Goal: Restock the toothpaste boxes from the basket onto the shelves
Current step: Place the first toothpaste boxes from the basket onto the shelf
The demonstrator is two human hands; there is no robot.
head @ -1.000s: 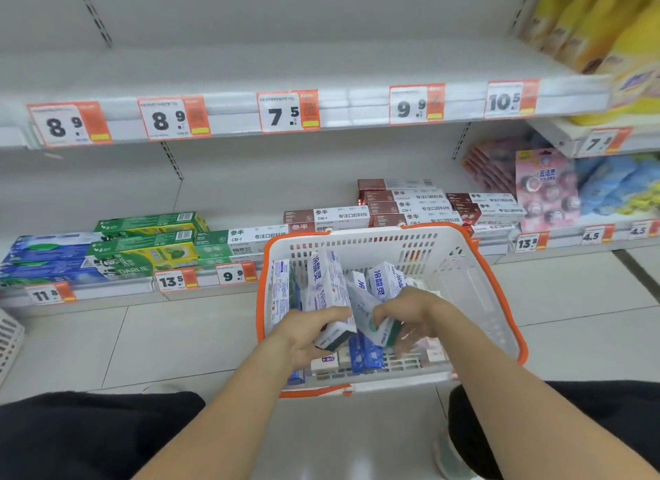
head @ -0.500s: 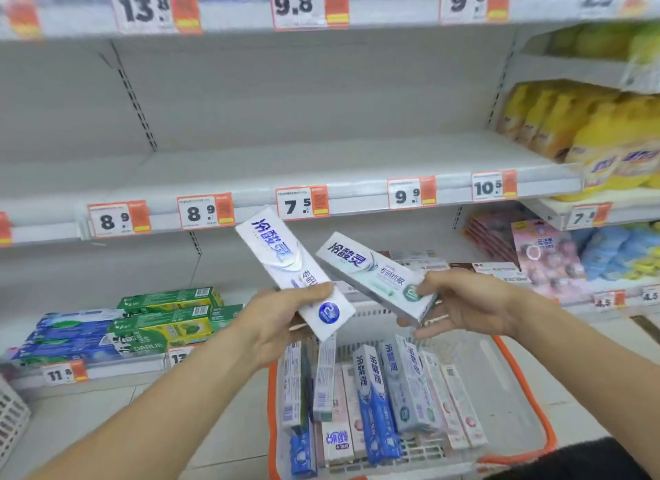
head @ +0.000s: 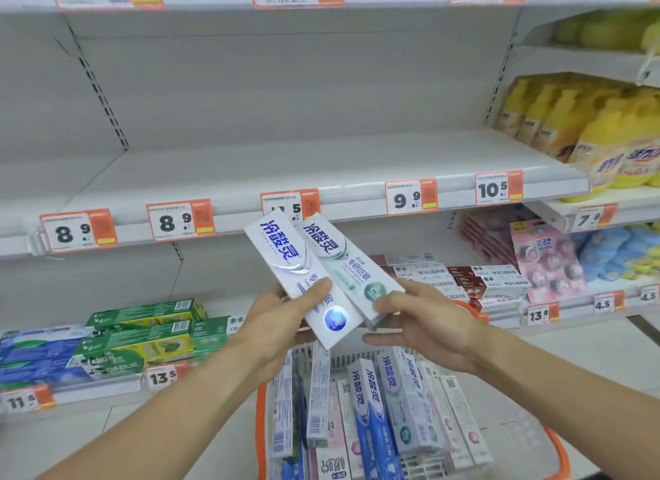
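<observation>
The left hand (head: pixel 275 322) holds a white toothpaste box with a blue seal (head: pixel 303 276), thumb curled over its face and fingers underneath, while the right hand (head: pixel 425 322) grips a second box with a green seal (head: pixel 351 268) at its lower end, thumb on top. The two boxes lie side by side, tilted up and to the left, touching along their long edges, raised in front of the edge of the bare middle shelf (head: pixel 321 165) and above the orange-rimmed basket (head: pixel 557 440), where many more boxes stand packed on end. The main risk is in the grips: each box is held near its bottom end only, so the long free end could swing or slip if it knocks the shelf lip or the 7.5 price tag (head: pixel 289 206) just behind them. A dropped box would probably fall back into the basket (no great harm, though a corner might crush). Another hazard is misplacement: the shelf carries several price tags, and I cannot tell which one belongs to these boxes, so they might be set over the wrong label.
</observation>
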